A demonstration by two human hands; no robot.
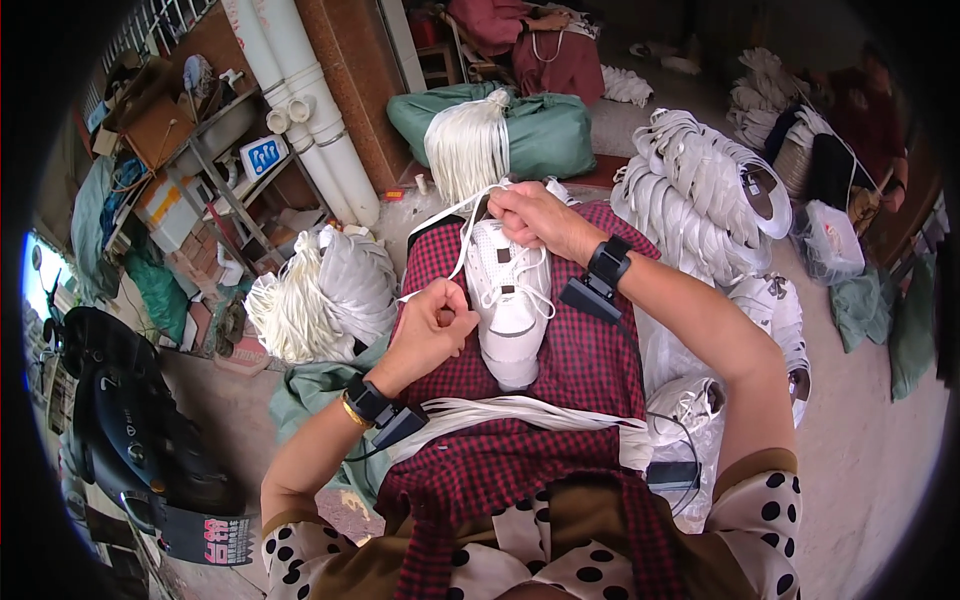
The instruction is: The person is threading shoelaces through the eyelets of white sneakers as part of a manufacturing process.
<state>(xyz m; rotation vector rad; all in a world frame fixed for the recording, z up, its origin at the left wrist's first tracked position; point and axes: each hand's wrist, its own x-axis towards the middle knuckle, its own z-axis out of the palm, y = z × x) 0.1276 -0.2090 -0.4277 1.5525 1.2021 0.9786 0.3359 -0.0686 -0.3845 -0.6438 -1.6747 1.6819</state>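
On my checked apron lap lies a white sneaker [510,345], its toe pointing toward me and its front part laced. A flat white shoelace [466,232] arcs from the shoe's opening, where my right hand [538,216] is, down to my left hand [432,330]. The fingers of my right hand are closed in a pinch on the lace at the top of the shoe. Left of the shoe, my left hand is also closed, pinching the lace, with a bit of it poking out. A bundle of loose white laces [530,411] lies across my lap, nearer my body.
A heap of white laces [325,295] stands at left. Stacked white shoe uppers [700,190] and more sneakers [690,408] are at right. Ahead, a green sack [555,135] bears hanging laces. A scooter [125,420] stands far left; other people sit in the background.
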